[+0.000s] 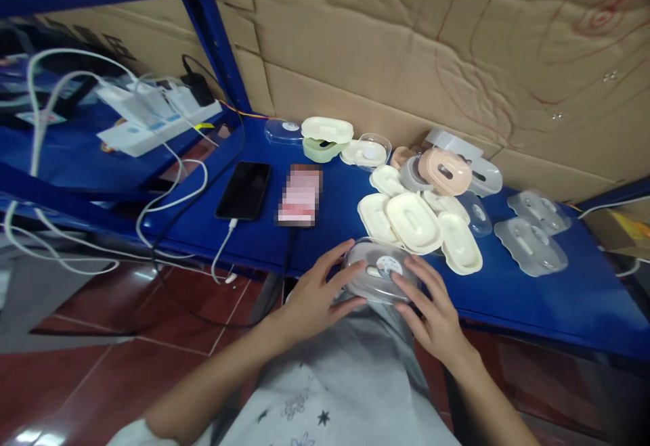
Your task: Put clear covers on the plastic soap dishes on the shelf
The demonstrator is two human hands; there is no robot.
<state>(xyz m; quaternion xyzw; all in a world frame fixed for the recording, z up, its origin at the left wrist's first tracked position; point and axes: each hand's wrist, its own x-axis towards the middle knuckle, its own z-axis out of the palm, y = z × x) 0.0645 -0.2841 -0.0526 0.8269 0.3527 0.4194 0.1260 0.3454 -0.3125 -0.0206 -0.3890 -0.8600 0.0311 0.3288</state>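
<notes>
Both my hands hold an oval grey plastic case with a transparent lid (373,290) at the front edge of the blue table. A round white sticker (389,267) is on the lid. My left hand (325,290) grips the left end, fingers on the lid and thumb at the near side. On the right end my right hand (429,300) curls its fingers over the lid, thumb low at the rim. Just beyond the case lie several cream oval trays (414,221), partly overlapping. Behind them a peach oval piece (445,171) leans on grey ones.
On the blue table (508,304) lie a black phone (244,191) on a cable and a lit phone (299,195). Grey shaped trays (531,246) sit at right. A white power strip (152,131) with cables is at left. Cardboard (380,47) stands behind.
</notes>
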